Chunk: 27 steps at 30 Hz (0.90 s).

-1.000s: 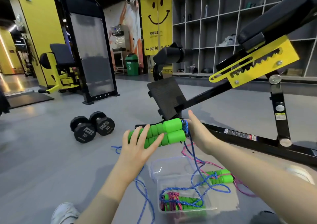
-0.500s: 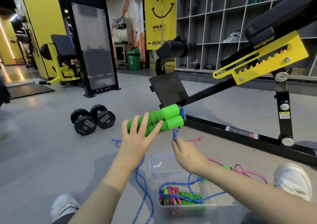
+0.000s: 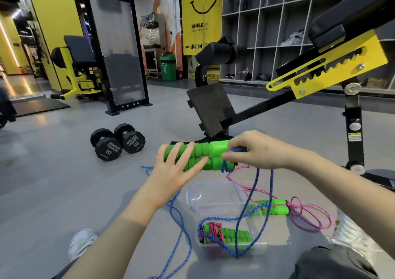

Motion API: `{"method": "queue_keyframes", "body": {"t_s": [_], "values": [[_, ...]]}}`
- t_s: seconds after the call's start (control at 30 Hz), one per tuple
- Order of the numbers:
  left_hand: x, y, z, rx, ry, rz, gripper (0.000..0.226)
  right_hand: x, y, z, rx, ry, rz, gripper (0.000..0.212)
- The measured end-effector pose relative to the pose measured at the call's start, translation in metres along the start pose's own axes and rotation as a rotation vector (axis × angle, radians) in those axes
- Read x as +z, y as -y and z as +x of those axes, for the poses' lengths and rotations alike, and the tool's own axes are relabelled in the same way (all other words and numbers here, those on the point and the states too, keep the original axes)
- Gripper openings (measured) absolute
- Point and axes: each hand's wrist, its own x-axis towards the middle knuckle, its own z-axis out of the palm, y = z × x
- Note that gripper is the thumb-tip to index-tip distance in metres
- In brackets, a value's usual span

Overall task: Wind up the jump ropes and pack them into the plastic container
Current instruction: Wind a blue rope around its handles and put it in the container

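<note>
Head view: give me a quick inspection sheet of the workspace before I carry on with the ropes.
Surface: grey gym floor.
Job's things: two green handles held in the air, blue rope hanging from them across the plastic container; one wound rope inside; pink rope loose on the floor beside it.
Clutter: two dumbbells; clear lid behind the container.
Grippers: left hand lies with straight fingers across the handles; right hand pinches the blue rope at their end.
Cables: nothing seen.
Surroundings: bench frame, shelving, green bin.
</note>
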Motion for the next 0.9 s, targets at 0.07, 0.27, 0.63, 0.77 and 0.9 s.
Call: {"method": "queue_keyframes", "body": {"t_s": [0.07, 0.27, 0.63, 0.77, 0.9], "values": [[-0.005, -0.002, 0.004, 0.011, -0.044, -0.036, 0.046, -0.007, -0.006, 0.002, 0.000, -0.060, 0.068, 0.035], [-0.017, -0.006, 0.015, 0.000, -0.091, -0.094, 0.036, -0.013, -0.022, 0.006, 0.024, -0.198, 0.297, 0.026], [-0.036, -0.016, 0.030, 0.003, -0.141, -0.154, 0.036, -0.019, -0.029, 0.009, 0.123, -0.195, 0.743, 0.032], [-0.038, -0.020, 0.036, -0.036, -0.186, -0.179, 0.037, -0.003, -0.031, 0.006, 0.254, -0.207, 0.906, 0.038], [-0.037, -0.017, 0.037, -0.094, -0.204, -0.175, 0.037, 0.032, -0.030, -0.001, 0.437, -0.290, 1.040, 0.034]]}}
